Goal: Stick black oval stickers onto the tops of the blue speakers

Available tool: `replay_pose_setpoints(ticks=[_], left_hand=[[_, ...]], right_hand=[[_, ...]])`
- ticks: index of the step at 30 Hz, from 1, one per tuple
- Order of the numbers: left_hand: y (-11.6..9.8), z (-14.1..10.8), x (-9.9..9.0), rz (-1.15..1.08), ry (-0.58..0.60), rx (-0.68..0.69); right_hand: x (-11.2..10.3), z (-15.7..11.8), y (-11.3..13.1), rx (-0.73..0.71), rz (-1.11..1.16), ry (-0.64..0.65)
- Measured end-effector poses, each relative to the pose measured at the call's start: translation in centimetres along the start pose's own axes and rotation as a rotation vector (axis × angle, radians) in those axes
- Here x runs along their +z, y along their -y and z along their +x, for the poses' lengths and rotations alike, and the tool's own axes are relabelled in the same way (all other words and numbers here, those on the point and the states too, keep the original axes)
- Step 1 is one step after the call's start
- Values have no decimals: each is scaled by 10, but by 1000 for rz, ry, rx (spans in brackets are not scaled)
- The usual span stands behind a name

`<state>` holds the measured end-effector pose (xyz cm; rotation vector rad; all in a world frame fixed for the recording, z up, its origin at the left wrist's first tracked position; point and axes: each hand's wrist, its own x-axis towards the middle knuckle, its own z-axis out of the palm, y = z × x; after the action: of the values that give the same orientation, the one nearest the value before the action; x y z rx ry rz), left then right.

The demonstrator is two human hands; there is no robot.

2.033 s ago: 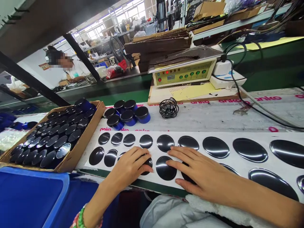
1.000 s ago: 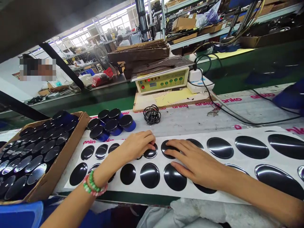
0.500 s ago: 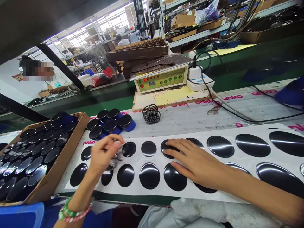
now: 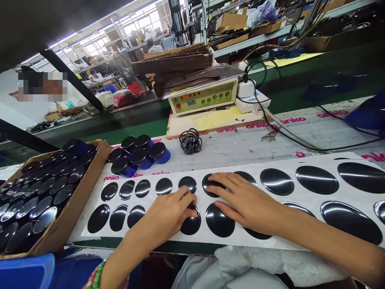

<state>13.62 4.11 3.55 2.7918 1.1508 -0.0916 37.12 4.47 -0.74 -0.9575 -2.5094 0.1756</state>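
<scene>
A long white sheet [image 4: 198, 200] carrying rows of glossy black round stickers lies along the bench. My right hand [image 4: 237, 192] rests flat on it with fingers spread, partly covering a black round sticker [image 4: 220, 220] and others. My left hand [image 4: 177, 206] is over the lower row, fingers curled together at the upper edge of another black round sticker [image 4: 191, 225]. What its fingertips pinch, if anything, is hidden. A bead bracelet [image 4: 98, 277] circles my left wrist.
At left stands a cardboard box [image 4: 81, 192] full of black-topped round pieces, with several dark blue cylinders [image 4: 141, 156] beside it. Behind are a coiled black cable [image 4: 191, 142] and a control unit [image 4: 207, 96]. A blue bin [image 4: 27, 273] sits lower left; a co-worker [image 4: 63, 96] is across.
My left hand has moved right along the sheet, from the left-hand stickers to near my right hand. Something clear and shiny by its fingers earlier no longer shows. My right hand stays put.
</scene>
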Motion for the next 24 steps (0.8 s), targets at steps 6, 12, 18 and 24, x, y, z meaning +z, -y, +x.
replay_pose_setpoints(ticks=[6,12,18,24], left_hand=[[7,-4,2,-32,-64,44],[9,-15,17,50,-299,180],[19,-38,14,-335,-435,169],[31,-73,-24,-906,-932,-374]], right_hand=[[-1,1,0,15,-11,-5],[0,1,1,12,-3,0],[-1,1,0,12,-10,13],[0,2,5,-17,-65,-42]])
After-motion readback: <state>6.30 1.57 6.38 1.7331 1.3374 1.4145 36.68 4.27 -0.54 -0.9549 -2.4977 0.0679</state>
